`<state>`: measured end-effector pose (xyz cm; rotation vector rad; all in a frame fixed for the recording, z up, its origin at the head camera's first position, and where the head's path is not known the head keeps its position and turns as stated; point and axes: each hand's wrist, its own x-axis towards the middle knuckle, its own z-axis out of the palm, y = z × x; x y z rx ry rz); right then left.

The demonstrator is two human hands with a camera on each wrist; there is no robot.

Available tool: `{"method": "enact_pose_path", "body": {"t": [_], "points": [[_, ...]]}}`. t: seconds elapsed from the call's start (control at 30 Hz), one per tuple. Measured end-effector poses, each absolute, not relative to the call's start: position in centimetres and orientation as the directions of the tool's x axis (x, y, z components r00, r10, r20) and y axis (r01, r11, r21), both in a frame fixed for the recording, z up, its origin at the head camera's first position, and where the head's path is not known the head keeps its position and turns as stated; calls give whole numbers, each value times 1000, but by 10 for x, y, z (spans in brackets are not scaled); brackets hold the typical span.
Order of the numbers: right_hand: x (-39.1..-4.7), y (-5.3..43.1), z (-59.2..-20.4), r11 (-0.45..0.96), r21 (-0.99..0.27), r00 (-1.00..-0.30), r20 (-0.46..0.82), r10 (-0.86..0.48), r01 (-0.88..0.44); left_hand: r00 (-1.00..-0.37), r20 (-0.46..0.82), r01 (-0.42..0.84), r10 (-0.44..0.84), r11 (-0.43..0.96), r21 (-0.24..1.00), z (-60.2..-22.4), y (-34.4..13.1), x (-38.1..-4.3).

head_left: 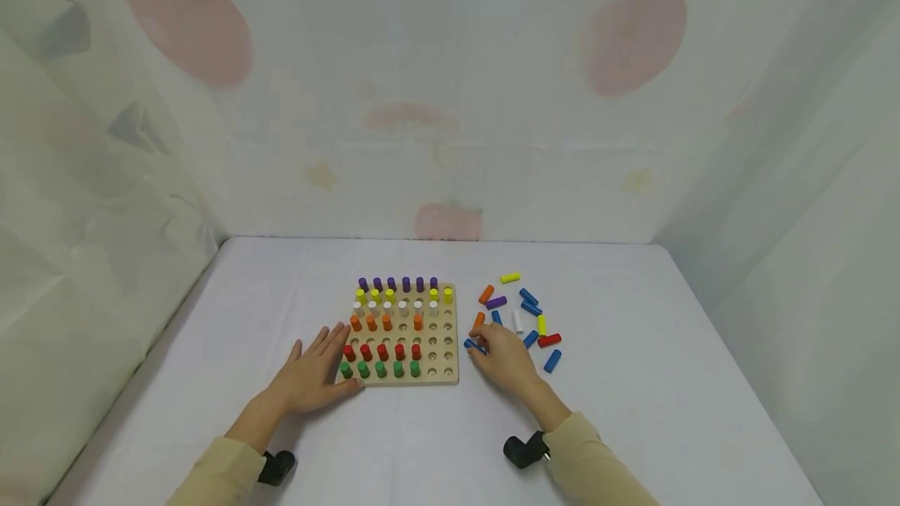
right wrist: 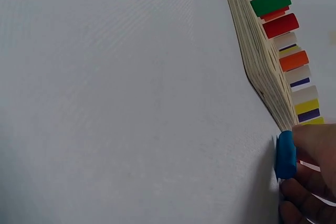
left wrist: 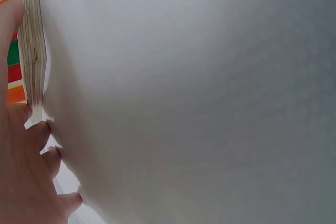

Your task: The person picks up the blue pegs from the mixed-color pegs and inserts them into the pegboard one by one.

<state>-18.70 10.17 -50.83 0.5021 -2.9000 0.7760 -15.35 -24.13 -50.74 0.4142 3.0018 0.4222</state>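
The blue peg is just off the right side of the board, and the right hand has it in a narrow pinch, thumb to one side and fingers to the other. From here I can't quite tell whether it touches the table. I'd hold it near one end, so the other end is free, and tip it upright before lowering it over any hole; slanted, it would probably catch on the rim. The left hand holds nothing, its fingers straight along the board's left side and thumb at the near corner: good bracing, best kept light. Watch the orange peg just beyond the right fingertips, which a careless lift could roll. The red peg lies farther right, clear of the fingers.
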Motion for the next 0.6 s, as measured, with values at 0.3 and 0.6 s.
{"method": "enact_pose_path", "body": {"t": [0.3, 0.6], "points": [[-188, 99, -506, 817, -467, -941, 179, -289, -340, -961, -32, 255, 275, 924, 284, -506, -240, -154], [-187, 97, -506, 806, -485, -940, 178, -290, -340, -964, -35, 244, 265, 926, 288, -505, -239, -152]]}}
